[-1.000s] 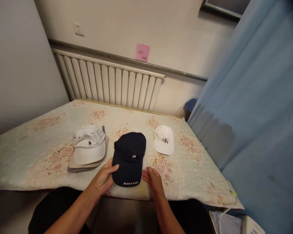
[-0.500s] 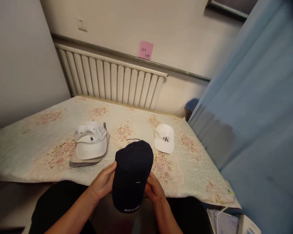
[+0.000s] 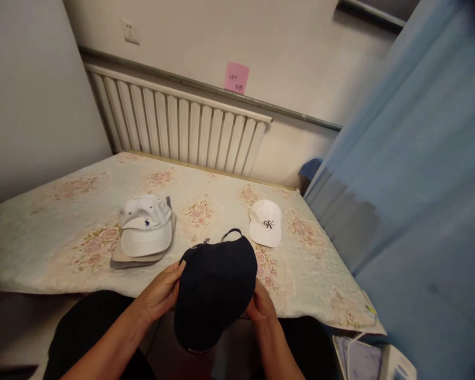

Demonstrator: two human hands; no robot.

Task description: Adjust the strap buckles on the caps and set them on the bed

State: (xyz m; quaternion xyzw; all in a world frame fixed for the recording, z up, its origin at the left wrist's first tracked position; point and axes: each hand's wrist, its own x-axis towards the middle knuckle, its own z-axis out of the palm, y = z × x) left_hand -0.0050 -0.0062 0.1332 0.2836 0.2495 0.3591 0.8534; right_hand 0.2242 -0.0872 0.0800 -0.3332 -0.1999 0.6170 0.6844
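Note:
A dark navy baseball cap (image 3: 216,290) is held over the front edge of the bed, its brim toward me and its back strap hanging loose at the far end. My left hand (image 3: 164,290) grips its left side, thumb on top. On the opposite side my right hand (image 3: 262,303) holds the cap, its fingertips partly hidden beneath the fabric. To the left lies a white cap (image 3: 146,237) with a small dark emblem, stacked on a beige cap (image 3: 136,259) and a greyish one. A white cap with black "CK" letters (image 3: 266,227) rests alone to the right.
A floral cover (image 3: 206,182) spreads over the bed. Behind it are a white radiator (image 3: 174,119) and a wall with a pink note (image 3: 236,77). A blue curtain (image 3: 411,174) hangs at the right. An open box (image 3: 360,359) sits low at the front right.
Both hands have spread the navy cap wider and tilted it, so the brim lettering is now mostly out of sight. Its back strap now stands out unfastened at the far end.

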